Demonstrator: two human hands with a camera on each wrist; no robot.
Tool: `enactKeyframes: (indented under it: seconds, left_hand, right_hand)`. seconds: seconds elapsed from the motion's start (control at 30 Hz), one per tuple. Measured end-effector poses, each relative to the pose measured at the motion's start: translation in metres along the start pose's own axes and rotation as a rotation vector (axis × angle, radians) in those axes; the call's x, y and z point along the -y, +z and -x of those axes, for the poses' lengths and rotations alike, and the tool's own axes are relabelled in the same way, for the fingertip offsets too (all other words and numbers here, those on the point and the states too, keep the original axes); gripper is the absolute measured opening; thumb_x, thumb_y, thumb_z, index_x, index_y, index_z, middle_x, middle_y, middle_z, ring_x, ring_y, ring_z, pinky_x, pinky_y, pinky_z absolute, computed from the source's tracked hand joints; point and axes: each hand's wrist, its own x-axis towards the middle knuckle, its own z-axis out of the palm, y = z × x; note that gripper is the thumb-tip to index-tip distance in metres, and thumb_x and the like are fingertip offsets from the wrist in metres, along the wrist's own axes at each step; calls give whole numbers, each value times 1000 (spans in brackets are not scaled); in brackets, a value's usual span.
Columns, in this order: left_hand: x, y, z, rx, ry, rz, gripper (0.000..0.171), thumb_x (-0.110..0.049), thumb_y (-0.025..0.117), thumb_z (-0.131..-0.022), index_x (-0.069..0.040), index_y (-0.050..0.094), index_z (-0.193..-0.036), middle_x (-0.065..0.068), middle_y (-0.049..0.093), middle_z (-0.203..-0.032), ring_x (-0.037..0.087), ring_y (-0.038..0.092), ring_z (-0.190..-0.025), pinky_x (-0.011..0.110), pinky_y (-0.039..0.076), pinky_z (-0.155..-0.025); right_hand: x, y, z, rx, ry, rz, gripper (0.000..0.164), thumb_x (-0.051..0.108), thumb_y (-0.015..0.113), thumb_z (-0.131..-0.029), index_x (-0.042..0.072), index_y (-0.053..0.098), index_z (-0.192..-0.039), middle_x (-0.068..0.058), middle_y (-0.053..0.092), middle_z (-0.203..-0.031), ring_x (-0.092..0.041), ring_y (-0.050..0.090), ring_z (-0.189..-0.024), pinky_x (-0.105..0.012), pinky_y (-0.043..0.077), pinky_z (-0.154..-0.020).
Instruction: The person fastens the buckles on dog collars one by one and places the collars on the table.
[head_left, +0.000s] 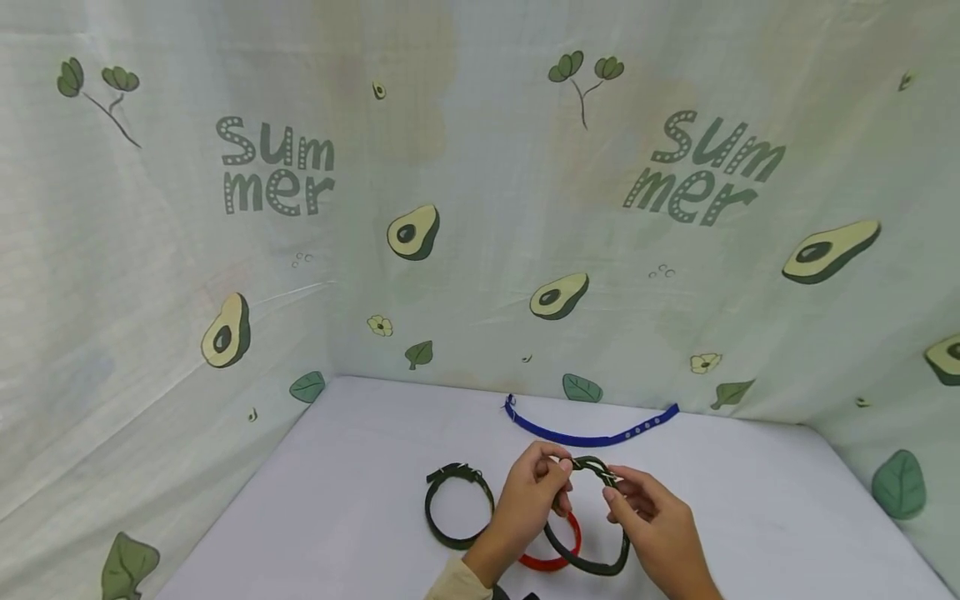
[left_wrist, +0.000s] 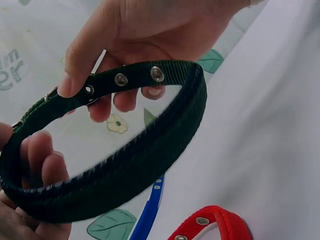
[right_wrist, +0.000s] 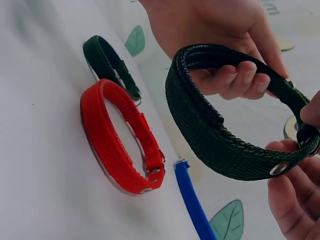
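Observation:
A dark green webbing collar (head_left: 600,569) is held up in a loop between both hands, over the table. My left hand (head_left: 536,483) pinches its upper left part between thumb and fingers. On the other side, my right hand (head_left: 648,517) grips the strap with the thumb by the metal buckle. Metal-ringed holes show along the collar (left_wrist: 135,182) in the left wrist view, where the right hand's thumb (left_wrist: 75,80) presses beside one. The right wrist view shows the padded dark lining inside this collar (right_wrist: 210,145); the left hand's fingers curl behind its far side.
Behind the held loop lies a red collar (head_left: 546,565), buckled into a ring. A second dark green collar (head_left: 430,510) rests to its left. Farther back, a blue collar (head_left: 577,440) lies unbuckled near the printed cloth wall (head_left: 480,350). A dark item (head_left: 500,593) shows at the bottom edge.

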Motion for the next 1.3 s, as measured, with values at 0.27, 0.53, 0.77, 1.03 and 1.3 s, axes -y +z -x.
enactKeyframes:
  seconds: [0.27,0.53,0.77,1.03,1.3]
  left_hand:
    - [5,0,13,8,-85,-123,22,-21,63,-100,-11,65,-119,4,70,-89,23,69,-74,27,55,-63]
    - [10,-3,16,59,-138,-482,31,-27,76,-89,-24,73,-120,-13,65,-83,8,59,-72,24,51,-61]
    - [17,1,16,45,-170,-459,31,-17,77,-88,-19,75,-119,-11,65,-82,11,60,-63,26,53,-54]
    - [24,7,12,-38,-212,-360,29,-11,76,-89,-16,73,-118,-5,63,-86,12,61,-66,27,56,-56]
    - [32,6,11,-7,-154,-449,36,-17,82,-84,-14,73,-119,-7,60,-94,6,60,-66,22,53,-55]
  right_hand:
    - [-7,-9,2,43,145,-14,37,27,74,-93,7,65,-122,-10,71,-94,-15,67,-71,-27,51,-61]
    - [-23,-15,-2,96,291,-50,45,39,76,-90,4,63,-115,-9,73,-93,-17,66,-71,-31,49,-50]
    - [-36,-18,-9,152,318,-30,34,33,76,-90,4,67,-104,-7,73,-90,-18,64,-71,-32,51,-50]
    - [-44,-31,-18,243,274,38,32,27,74,-92,1,68,-110,-6,71,-92,-18,65,-75,-31,53,-60]
    - [-54,-38,-24,283,249,83,22,14,73,-91,0,70,-108,-5,72,-90,-17,66,-76,-29,53,-63]
